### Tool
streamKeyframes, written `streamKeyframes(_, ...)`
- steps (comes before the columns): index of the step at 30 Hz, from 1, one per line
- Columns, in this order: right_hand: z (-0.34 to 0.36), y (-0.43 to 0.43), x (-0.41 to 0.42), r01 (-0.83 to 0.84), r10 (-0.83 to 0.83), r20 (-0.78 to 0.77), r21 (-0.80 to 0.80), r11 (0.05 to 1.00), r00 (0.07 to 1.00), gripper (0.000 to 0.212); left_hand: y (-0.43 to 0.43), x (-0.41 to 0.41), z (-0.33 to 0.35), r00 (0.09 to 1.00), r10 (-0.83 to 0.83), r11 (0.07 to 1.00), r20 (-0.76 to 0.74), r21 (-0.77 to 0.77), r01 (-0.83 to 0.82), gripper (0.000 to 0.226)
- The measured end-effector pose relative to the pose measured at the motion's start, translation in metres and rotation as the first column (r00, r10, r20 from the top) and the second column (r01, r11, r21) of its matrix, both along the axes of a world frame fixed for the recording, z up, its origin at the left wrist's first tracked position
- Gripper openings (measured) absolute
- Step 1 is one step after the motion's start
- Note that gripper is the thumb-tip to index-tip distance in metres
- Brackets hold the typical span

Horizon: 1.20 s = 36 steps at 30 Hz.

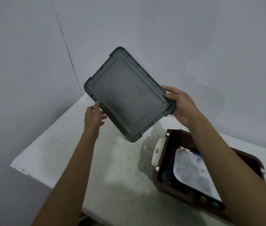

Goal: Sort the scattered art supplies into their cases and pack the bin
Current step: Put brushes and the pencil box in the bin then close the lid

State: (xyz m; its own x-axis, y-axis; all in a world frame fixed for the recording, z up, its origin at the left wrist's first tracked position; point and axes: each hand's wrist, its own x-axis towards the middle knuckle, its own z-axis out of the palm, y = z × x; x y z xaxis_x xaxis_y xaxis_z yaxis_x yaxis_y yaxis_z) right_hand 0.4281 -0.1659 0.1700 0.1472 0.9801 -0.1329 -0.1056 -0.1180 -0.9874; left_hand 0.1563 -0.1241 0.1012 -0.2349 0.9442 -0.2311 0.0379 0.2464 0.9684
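Note:
A dark grey rectangular bin lid [127, 93] is held up in the air above the table, tilted. My right hand [180, 105] grips its right corner, thumb on top. My left hand [94, 115] touches the lid's lower left edge with relaxed, straight fingers. A brown bin [163, 162] stands open at the lower right under my right forearm. Inside it lies a white paint palette [192, 170] with round wells, and several coloured paint caps [203, 199] show near the front wall.
The white speckled table [109, 163] fills the middle, its left edge dropping off at the lower left. A white latch handle [157, 150] sticks out from the bin's left side. Pale walls rise close behind the table.

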Motion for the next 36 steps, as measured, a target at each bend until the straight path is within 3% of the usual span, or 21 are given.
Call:
streamKeyframes(4, 0.016, -0.043, 0.031, 0.007, 0.004, -0.062, 0.171, 0.985, 0.998, 0.035, -0.01, 0.031, 0.034, 0.969, -0.157, 0.987, 0.189, 0.049, 0.15, 0.058)
streamKeyframes(7, 0.025, -0.076, 0.052, 0.02, -0.012, -0.029, 0.266, 0.964, 1.0, 0.036, -0.019, 0.052, 0.054, 0.893, -0.212, 0.977, 0.396, 0.087, 0.194, 0.067)
streamKeyframes(12, 0.028, -0.129, 0.084, 0.026, -0.099, 0.183, 0.365, 0.931, 0.978, 0.042, -0.03, 0.083, 0.072, 0.589, -0.282, 0.95, 0.757, 0.133, 0.283, 0.088)
streamKeyframes(15, 0.029, -0.157, 0.093, 0.004, -0.139, 0.355, 0.354, 0.935, 0.924, 0.044, -0.036, 0.098, 0.076, 0.432, -0.284, 0.933, 0.856, 0.143, 0.329, 0.088)
streamKeyframes(17, 0.029, -0.171, 0.098, -0.006, -0.152, 0.458, 0.325, 0.946, 0.876, 0.044, -0.039, 0.105, 0.076, 0.397, -0.31, 0.922, 0.864, 0.171, 0.347, 0.073)
streamKeyframes(19, 0.027, -0.184, 0.103, 0.028, -0.189, 0.48, 0.323, 0.946, 0.857, 0.037, -0.045, 0.113, 0.076, 0.433, -0.346, 0.911, 0.833, 0.186, 0.369, 0.046)
streamKeyframes(21, 0.026, -0.196, 0.107, 0.09, -0.245, 0.453, 0.337, 0.937, 0.857, 0.026, -0.052, 0.122, 0.075, 0.549, -0.388, 0.906, 0.741, 0.197, 0.374, 0.025)
streamKeyframes(24, 0.023, -0.207, 0.115, 0.182, -0.321, 0.447, 0.325, 0.928, 0.835, 0.024, -0.064, 0.135, 0.073, 0.658, -0.42, 0.903, 0.625, 0.211, 0.375, 0.014)
streamKeyframes(25, 0.021, -0.208, 0.118, 0.215, -0.345, 0.472, 0.308, 0.927, 0.811, 0.024, -0.069, 0.137, 0.074, 0.674, -0.439, 0.893, 0.594, 0.203, 0.402, 0.016)
streamKeyframes(28, 0.016, -0.215, 0.133, 0.333, -0.395, 0.485, 0.212, 0.919, 0.78, 0.026, -0.083, 0.148, 0.073, 0.69, -0.517, 0.835, 0.507, 0.122, 0.536, 0.051)
streamKeyframes(31, 0.016, -0.224, 0.143, 0.413, -0.422, 0.434, 0.121, 0.903, 0.796, 0.032, -0.089, 0.154, 0.073, 0.692, -0.564, 0.774, 0.452, -0.003, 0.633, 0.037)
streamKeyframes(36, 0.006, -0.24, 0.156, 0.514, -0.481, 0.517, 0.089, 0.853, 0.708, 0.039, -0.081, 0.167, 0.055, 0.758, -0.63, 0.777, 0.173, 0.119, 0.618, 0.036)
